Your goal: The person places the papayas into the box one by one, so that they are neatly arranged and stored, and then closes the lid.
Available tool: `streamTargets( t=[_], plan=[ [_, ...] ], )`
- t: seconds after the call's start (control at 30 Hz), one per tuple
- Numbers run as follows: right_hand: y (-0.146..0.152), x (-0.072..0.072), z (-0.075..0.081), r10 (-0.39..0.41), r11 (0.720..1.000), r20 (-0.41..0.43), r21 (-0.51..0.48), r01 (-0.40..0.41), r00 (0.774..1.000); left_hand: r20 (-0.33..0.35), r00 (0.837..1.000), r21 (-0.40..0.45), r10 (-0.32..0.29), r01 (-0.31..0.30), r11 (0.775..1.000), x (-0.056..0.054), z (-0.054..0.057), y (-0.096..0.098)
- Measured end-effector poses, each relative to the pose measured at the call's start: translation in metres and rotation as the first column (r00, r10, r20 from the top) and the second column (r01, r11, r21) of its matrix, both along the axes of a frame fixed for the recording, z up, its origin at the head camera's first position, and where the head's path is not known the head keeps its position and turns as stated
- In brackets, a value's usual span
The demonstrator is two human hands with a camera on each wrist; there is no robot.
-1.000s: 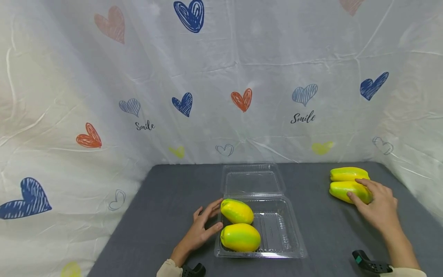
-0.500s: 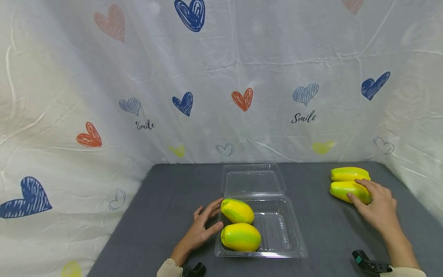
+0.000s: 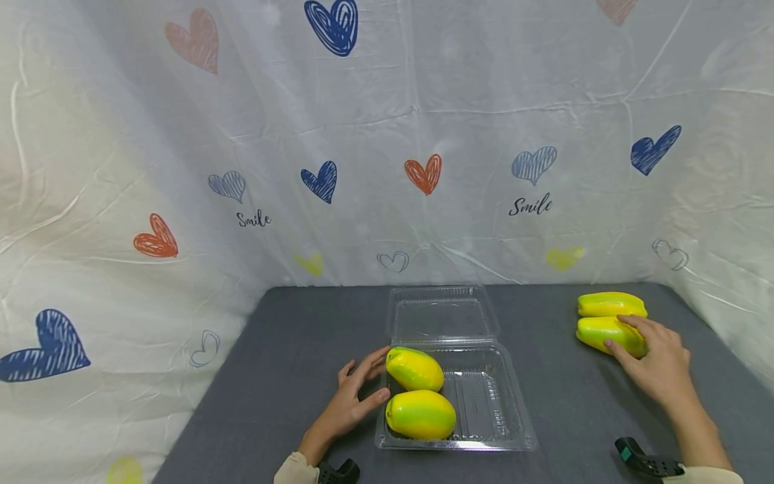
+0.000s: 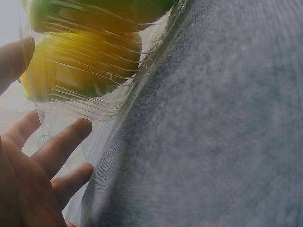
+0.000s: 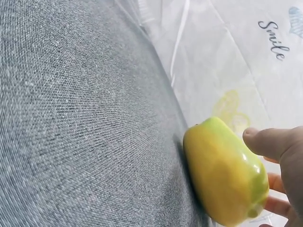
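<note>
The near papaya (image 3: 605,333) lies on its side at the right of the table (image 3: 290,383). The right hand (image 3: 662,366) is spread about it, thumb on the near side and fingers on the far side. The right wrist view suggests a gap at the thumb; no firm grip is evident, and I cannot confirm contact at every finger. The far papaya (image 3: 611,304) lies parallel just behind, apparently touching it.

Step in hand, in my judgement: taking hold of the near papaya. The next move calls for thumb and fingers to draw in on its smooth skin without disturbing its neighbour, then a level lift.

Well apart, to the left, stands the box (image 3: 527,433), clear plastic, its lid (image 3: 441,316) laid back behind it. Inside, along its left side, are the rear papaya (image 3: 414,368) and the front papaya (image 3: 421,415); the right part of the box is bare. The left hand (image 3: 349,405) is beside the left wall, fingers extended and apart, grasping nothing; light contact with the wall is possible but not certain.

Count: four papayas, two boxed and two on the table; one box with one lid; two hands; two black bands (image 3: 647,460), one at each wrist. Behind hangs one pale sheet (image 3: 459,74), printed with hearts and, twice, the word "Smile" (image 3: 530,205).
</note>
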State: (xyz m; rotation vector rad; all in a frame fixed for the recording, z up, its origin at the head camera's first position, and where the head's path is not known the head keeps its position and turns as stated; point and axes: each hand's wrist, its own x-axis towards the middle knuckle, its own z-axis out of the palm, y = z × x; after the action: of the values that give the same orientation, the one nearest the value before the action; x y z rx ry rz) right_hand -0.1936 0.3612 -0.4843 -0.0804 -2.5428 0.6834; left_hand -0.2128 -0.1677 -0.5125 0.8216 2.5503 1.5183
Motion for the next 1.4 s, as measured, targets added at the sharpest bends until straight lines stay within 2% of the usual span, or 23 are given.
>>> streamTargets(
  t=[0.3,0.7,0.87,1.1,1.4],
  plan=[
    [0.001,0.001,-0.001,-0.011,1.000,0.003,-0.005,0.011,1.000,-0.016,1.000,-0.003,0.002,-0.002,1.000,0.000,-0.001,0.001],
    [0.000,0.002,-0.001,-0.027,0.999,0.027,-0.016,0.027,0.999,-0.004,1.000,-0.018,0.011,-0.011,1.000,0.000,-0.001,0.001],
    [0.001,0.000,-0.003,-0.007,1.000,0.021,-0.026,0.007,1.000,0.012,1.000,-0.020,0.015,-0.015,1.000,0.000,0.000,0.001],
    [0.005,-0.002,-0.003,0.003,1.000,0.029,-0.013,-0.003,1.000,-0.034,0.999,-0.011,-0.004,0.003,1.000,-0.004,0.002,0.004],
    [0.006,0.000,-0.004,0.015,1.000,0.032,0.000,-0.015,0.999,-0.052,0.999,-0.020,-0.006,0.005,1.000,-0.010,-0.002,0.006]
  ],
)
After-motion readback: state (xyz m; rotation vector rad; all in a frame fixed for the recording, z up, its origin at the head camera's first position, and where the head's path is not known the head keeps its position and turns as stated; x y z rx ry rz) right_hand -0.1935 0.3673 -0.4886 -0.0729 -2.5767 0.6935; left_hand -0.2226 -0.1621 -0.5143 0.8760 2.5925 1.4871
